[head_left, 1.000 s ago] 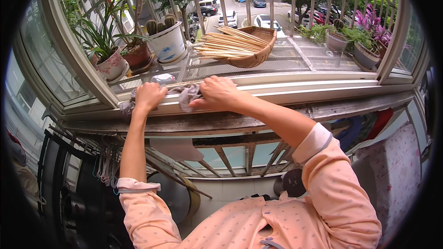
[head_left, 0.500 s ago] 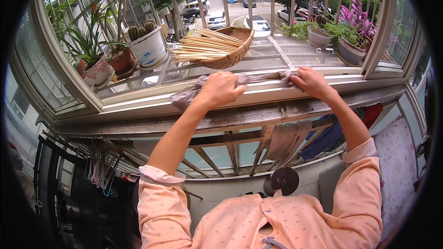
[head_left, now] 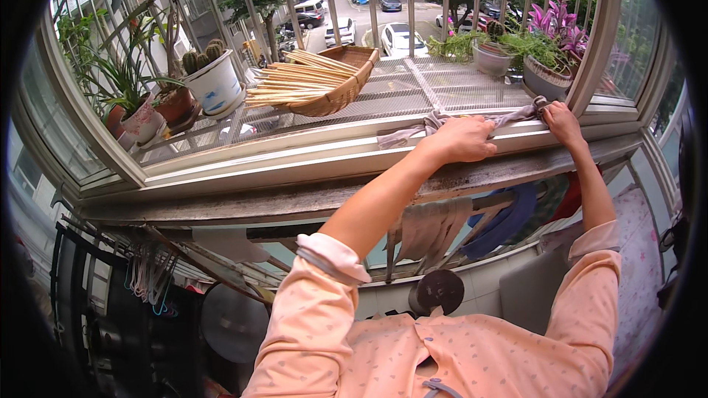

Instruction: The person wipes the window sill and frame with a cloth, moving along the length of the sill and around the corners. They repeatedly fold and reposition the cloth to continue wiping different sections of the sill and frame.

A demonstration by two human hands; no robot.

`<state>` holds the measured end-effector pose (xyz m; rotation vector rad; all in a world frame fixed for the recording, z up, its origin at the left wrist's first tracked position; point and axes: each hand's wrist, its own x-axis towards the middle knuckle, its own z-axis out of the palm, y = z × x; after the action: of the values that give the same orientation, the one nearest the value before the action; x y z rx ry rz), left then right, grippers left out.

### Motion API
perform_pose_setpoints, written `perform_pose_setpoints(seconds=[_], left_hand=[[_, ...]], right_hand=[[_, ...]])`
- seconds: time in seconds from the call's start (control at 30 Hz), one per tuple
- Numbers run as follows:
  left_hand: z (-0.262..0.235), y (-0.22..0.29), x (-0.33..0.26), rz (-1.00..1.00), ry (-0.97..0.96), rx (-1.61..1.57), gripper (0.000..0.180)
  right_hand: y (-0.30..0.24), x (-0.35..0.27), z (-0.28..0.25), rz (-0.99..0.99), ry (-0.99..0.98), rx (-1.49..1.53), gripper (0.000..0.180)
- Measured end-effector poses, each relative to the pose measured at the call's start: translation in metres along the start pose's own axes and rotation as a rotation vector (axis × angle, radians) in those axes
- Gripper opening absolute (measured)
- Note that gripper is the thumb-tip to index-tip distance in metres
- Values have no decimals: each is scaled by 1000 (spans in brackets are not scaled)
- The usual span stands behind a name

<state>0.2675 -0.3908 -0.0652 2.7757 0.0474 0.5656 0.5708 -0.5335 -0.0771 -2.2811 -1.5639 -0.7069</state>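
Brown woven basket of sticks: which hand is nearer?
Left. The left hand is on the grey cloth, right of the basket; the right hand holds the cloth farther right.

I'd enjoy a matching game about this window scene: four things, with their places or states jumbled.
1. Crumpled grey-mauve cloth
2. Brown woven basket
3. White pot with blue marks
4. Purple leafy plant

A. holding spiny green cacti
B. gripped by the person's right hand
C. beside the right-hand window frame
D. heaped with thin tan sticks

Pairs: 1-B; 2-D; 3-A; 4-C

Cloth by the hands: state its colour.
The cloth is greyish mauve, best seen in the head view.
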Motion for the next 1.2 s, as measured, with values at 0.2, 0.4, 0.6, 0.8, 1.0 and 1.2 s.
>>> perform_pose_setpoints(seconds=[0.2, 0.4, 0.6, 0.8, 1.0, 1.2], left_hand=[[-3, 0, 8, -66, -71, -4, 46], [-3, 1, 3, -82, -15, 0, 43], [-3, 2, 1, -165, 6, -56, 39], [-5, -5, -10, -164, 68, -92, 34], [-14, -11, -26, -185, 90, -108, 34], [-36, -18, -53, -230, 94, -142, 33]], right_hand=[[0, -1, 6, -37, 18, -55, 42], [-18, -2, -4, -21, -60, -95, 51], [-38, -6, -12, 116, -96, -73, 56], [-49, -8, -7, 147, -36, -40, 56], [-72, -10, 1, 85, 33, 53, 48], [-119, -10, -6, 32, 56, 133, 44]])
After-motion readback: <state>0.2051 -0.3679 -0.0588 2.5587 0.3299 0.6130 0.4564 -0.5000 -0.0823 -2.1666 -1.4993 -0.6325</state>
